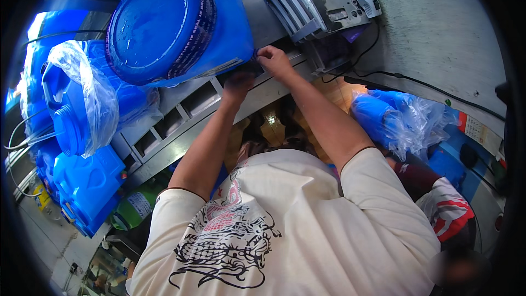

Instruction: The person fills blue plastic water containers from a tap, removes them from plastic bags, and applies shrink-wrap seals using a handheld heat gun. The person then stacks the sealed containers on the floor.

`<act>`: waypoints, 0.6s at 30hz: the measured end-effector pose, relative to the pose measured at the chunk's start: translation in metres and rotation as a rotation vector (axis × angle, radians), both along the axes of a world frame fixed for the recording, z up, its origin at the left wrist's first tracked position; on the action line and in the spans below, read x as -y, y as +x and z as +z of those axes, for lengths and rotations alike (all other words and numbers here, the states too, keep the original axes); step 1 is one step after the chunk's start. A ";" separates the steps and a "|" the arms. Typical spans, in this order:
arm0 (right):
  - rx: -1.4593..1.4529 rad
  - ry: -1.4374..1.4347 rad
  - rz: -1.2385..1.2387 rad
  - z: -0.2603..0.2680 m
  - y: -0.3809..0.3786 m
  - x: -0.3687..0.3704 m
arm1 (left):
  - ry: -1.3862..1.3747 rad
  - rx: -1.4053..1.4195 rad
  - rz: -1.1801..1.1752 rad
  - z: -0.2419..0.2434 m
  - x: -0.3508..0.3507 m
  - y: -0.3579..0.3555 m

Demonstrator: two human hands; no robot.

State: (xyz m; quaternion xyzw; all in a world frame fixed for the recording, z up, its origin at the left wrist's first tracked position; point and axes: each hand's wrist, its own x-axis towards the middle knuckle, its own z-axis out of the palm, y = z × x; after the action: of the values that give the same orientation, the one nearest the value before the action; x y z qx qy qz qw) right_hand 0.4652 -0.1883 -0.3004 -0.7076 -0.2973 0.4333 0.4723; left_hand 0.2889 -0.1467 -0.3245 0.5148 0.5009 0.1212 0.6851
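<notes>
A large blue plastic water container (234,28) lies before me, its round blue cap (150,24) turned up towards me. A dark printed seal band (193,39) runs around the cap's side. At the container's near right corner, my right hand (274,61) has thumb and forefinger pinched together at a small dark, purplish piece, perhaps a seal band. My left hand (239,84) is just below and to the left, over the dark opening of a metal counter. It is shadowed and blurred, so its fingers and anything in them cannot be made out.
Left are a handled blue jug (68,102) in clear plastic, another blue container (88,189) and a green bottle (133,209). The compartmented metal counter (197,119) runs beneath my hands. A worn vented appliance (316,0), a cable (435,90) and wrapped blue containers (374,111) are right. Another person's sleeve shows lower right.
</notes>
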 end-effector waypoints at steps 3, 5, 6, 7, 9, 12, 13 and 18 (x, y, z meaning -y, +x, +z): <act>0.084 -0.012 0.159 0.001 -0.009 -0.004 | 0.349 -0.076 -0.212 -0.020 -0.009 0.004; 0.115 -0.024 0.194 0.007 -0.017 -0.002 | 0.659 -0.268 -0.356 -0.016 -0.013 0.017; 0.122 -0.020 0.258 0.009 -0.015 -0.001 | 0.657 -0.262 -0.357 -0.020 -0.014 0.019; 0.129 -0.015 0.319 0.011 -0.013 -0.001 | 0.655 -0.255 -0.359 -0.023 -0.015 0.019; 0.256 0.027 0.382 0.018 -0.010 0.004 | 0.812 -0.201 -0.342 -0.032 -0.018 0.021; 0.569 0.153 0.353 0.056 -0.001 0.025 | 1.200 -0.172 -0.341 -0.058 -0.022 0.016; 0.626 0.206 0.317 0.090 0.007 0.032 | 1.267 -0.255 -0.406 -0.069 -0.023 0.014; 1.345 0.280 -0.191 0.187 0.119 0.053 | 0.016 -0.033 0.202 -0.025 0.000 0.022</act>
State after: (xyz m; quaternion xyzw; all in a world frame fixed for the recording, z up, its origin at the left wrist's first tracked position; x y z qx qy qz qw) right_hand 0.5844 -0.2415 -0.1138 -0.7781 -0.5150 -0.1855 0.3083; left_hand 0.3108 -0.1468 -0.3490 0.4689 0.5604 0.1853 0.6571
